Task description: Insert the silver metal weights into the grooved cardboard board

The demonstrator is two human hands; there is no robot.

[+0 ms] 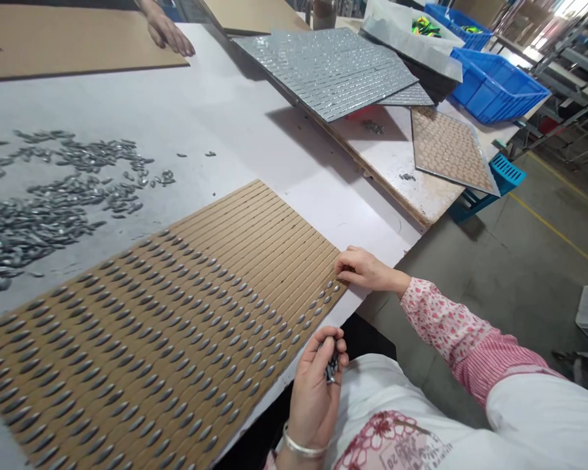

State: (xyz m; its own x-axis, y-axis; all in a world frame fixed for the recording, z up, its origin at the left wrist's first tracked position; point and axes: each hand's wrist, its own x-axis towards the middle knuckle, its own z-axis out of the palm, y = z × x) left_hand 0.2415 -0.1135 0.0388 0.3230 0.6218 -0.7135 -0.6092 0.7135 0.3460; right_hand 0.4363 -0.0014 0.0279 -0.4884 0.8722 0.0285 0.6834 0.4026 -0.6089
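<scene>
A grooved brown cardboard sheet (255,228) lies on the white table, with rows of small spindle-shaped grey metal pieces set along its grooves. They look like fishing sinkers. My left hand (318,378), a bracelet on its wrist, is closed around a clump of these metal pieces (331,369) just off the sheet's near edge. At the right corner of the sheet, my right hand (365,267) has its fingers pinched together beside the last pieces in the near grooves. Whatever sits between those fingertips is hidden.
A heap of loose metal pieces (39,215) spreads over the table's left side. Another person's hand (169,32) rests by a plain cardboard sheet (78,39). Grey filled boards (333,72) lie on the adjoining table, near a patterned board (448,147) and blue bins (500,85).
</scene>
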